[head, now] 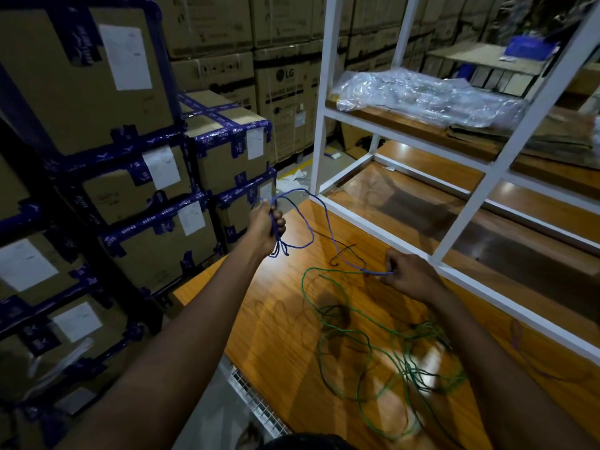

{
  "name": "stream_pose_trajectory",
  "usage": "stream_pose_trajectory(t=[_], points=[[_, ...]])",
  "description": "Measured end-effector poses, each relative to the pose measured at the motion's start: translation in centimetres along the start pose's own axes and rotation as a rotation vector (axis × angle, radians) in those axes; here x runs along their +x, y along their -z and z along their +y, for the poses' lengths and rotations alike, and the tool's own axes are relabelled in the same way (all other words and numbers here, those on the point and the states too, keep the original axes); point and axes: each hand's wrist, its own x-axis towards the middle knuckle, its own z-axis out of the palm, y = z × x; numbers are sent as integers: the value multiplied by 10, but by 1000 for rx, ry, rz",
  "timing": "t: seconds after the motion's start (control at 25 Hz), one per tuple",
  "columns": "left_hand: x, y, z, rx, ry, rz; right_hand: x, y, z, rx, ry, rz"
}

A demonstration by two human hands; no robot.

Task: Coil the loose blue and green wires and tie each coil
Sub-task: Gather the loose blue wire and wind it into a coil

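Observation:
My left hand (267, 226) is raised above the wooden table's far left corner and grips several gathered loops of the blue wire (319, 219). The wire's free length arcs up, then runs down to my right hand (409, 273), which pinches its end just over the table. The green wire (386, 352) lies loose and tangled on the table (259, 336), in front of and below my right hand. A short dark wire piece (344, 253) lies between my two hands.
A white metal shelf frame (496, 167) stands along the table's right side, with clear plastic wrap (422, 92) on its upper shelf. Taped cardboard boxes (156, 196) are stacked close on the left. A purple wire bit (519, 345) lies at the right edge.

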Motion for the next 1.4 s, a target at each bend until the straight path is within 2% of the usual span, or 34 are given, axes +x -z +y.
stream_pose_trajectory(t=[0.2,0.36,0.56,0.72,0.88,1.0,1.12,1.2,1.32,1.4], points=[[-10,-12,-11,64,-32,-34,12,21,-46,165,169,-41],[-23,-20,-23,269,-56,-151,23,27,-70,284,240,22],[-37,-28,-41,531,-70,-355,30,26,-82,450,160,244],[-45,-33,-48,720,-52,-457,32,27,-87,370,93,282],[-43,-31,-46,719,108,-528,32,29,-89,309,81,279],[-43,-29,-36,731,309,-580,34,25,-80,341,73,243],[-43,-20,-23,714,444,-696,35,17,-54,408,51,172],[-39,-9,-14,646,494,-733,31,9,-26,416,-28,142],[-32,8,-5,496,537,-703,15,0,13,272,-148,87],[-26,14,-5,316,525,-609,5,-6,29,178,-211,83]])
